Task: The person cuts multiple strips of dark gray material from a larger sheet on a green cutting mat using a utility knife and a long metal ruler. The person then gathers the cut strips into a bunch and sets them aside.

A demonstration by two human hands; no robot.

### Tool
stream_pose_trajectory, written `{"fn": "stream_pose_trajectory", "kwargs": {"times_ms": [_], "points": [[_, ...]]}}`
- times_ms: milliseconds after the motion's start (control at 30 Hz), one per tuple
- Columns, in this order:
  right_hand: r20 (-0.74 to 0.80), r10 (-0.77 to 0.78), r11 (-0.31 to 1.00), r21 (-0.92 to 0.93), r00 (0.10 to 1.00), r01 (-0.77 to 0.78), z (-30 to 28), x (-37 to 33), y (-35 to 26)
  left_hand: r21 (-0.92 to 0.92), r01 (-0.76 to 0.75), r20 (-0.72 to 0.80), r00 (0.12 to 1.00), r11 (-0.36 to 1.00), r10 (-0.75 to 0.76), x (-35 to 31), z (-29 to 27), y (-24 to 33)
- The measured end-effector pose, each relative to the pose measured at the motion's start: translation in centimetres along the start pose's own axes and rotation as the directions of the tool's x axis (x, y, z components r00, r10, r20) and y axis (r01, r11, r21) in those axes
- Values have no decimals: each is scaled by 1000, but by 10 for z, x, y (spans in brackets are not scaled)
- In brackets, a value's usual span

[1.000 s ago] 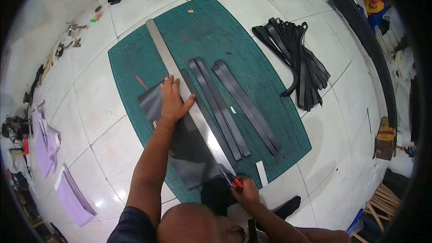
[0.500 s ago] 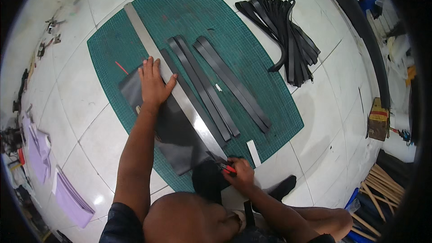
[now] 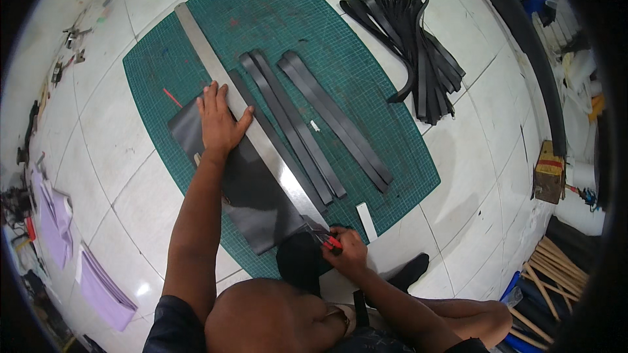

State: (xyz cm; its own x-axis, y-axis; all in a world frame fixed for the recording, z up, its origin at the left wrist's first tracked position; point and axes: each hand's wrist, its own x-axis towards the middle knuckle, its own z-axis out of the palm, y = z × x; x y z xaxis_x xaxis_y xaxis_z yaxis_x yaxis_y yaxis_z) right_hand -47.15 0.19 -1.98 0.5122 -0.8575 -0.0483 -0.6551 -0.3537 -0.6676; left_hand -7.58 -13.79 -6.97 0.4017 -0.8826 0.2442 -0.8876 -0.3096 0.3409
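Observation:
My left hand (image 3: 221, 117) lies with its fingers spread, pressing on a long steel ruler (image 3: 271, 160) and the black leather-like sheet (image 3: 258, 186) beneath it. The ruler runs slantwise along the sheet's right edge. At its near end, my right hand (image 3: 347, 253) is closed round a red-and-black handled tool (image 3: 332, 242) with a thin metal front; its exact kind is hard to make out. The tool's tip is by the sheet's near edge. Right of the ruler lie long black strips (image 3: 294, 124), with another pair of strips (image 3: 337, 121) farther right. All rest on a green cutting mat (image 3: 386, 137).
A bundle of looped black straps (image 3: 422, 59) overlaps the mat's far right edge. A small white bar (image 3: 367, 222) lies near my right hand, and a white scrap (image 3: 314, 126) between the strips. Folded lilac cloth (image 3: 104, 291) is at left. Wooden sticks (image 3: 556, 265) lie at right.
The whole view has shifted slightly to the left. Both hands keep their places on the ruler and the tool; no clear movement of the sheet shows.

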Motion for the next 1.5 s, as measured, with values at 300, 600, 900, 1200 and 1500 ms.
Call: {"fn": "stream_pose_trajectory", "kwargs": {"times_ms": [300,600,900,1200,1500], "points": [[40,-37,999,-12,999,38,-2,-2,10,18,24,31,999,1000,-25,1,-1,3],[68,295,954,-67,953,-291,-44,28,23,13,4,-11,1000,1000,-4,-3,-3,-5],[191,234,961,-193,953,-197,-62,14,60,2,43,-60,997,999,-42,-8,6,-5],[412,238,971,-107,880,-213,-77,62,35,-51,48,-73,996,998,-51,-5,6,-6],[165,108,957,250,980,-147,21,322,-72,-96,69,-34,997,993,-73,-6,0,-7]]}}
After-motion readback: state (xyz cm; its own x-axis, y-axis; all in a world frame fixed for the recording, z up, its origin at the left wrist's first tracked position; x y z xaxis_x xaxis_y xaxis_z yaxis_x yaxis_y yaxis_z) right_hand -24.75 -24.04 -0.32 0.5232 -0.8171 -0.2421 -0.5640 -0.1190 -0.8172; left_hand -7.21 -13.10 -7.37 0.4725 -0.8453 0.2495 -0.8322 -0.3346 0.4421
